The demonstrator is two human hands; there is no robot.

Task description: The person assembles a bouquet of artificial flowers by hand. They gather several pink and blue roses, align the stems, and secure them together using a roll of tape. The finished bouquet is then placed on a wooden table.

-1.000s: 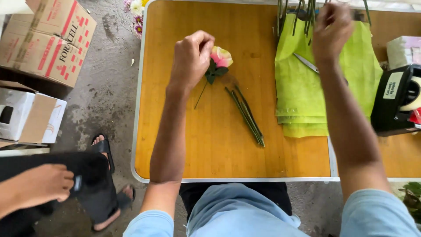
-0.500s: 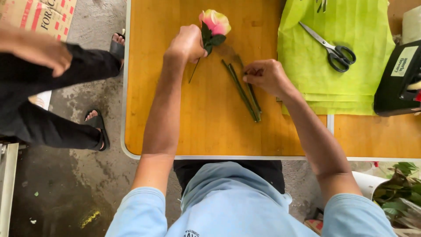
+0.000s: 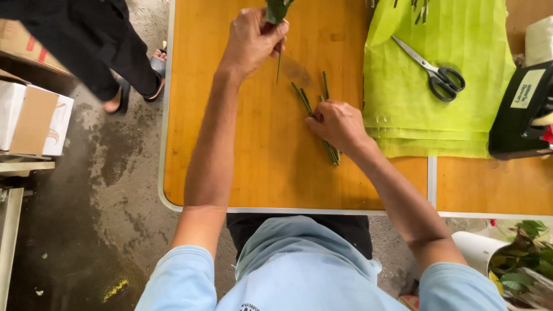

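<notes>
While the left hand grips a flower stem near the top centre of the frame, fingers clenched round it so that green leaves poke out above the fist and the thin stalk hangs below, the right hand lies on a small bundle of loose green stems in the middle of the wooden table. Its fingers are pressed down on the bundle and curled at the tips; they seem to be pinching one stem out of the lot, though the hand hides the contact and I cannot tell whether anything is truly grasped. The bloom itself is cut off by the upper edge of the frame.

The step in hand looks like gathering: one stem is held up, and another is being picked from the pile to join it. The next move would call for a clean pinch on a single thin stalk, lifting it free of its neighbours without scattering them, then bringing it up and to the left to meet the held stem.

Just to the right of the bundle lies a stack of lime-green sheets, with black-handled scissors resting on it toward the upper right. A black tape dispenser sits at the right edge. In the upper left another person's dark trouser leg and sandalled foot stand on the concrete floor, with cardboard boxes at the left edge. A white bucket of foliage shows at the lower right.
</notes>
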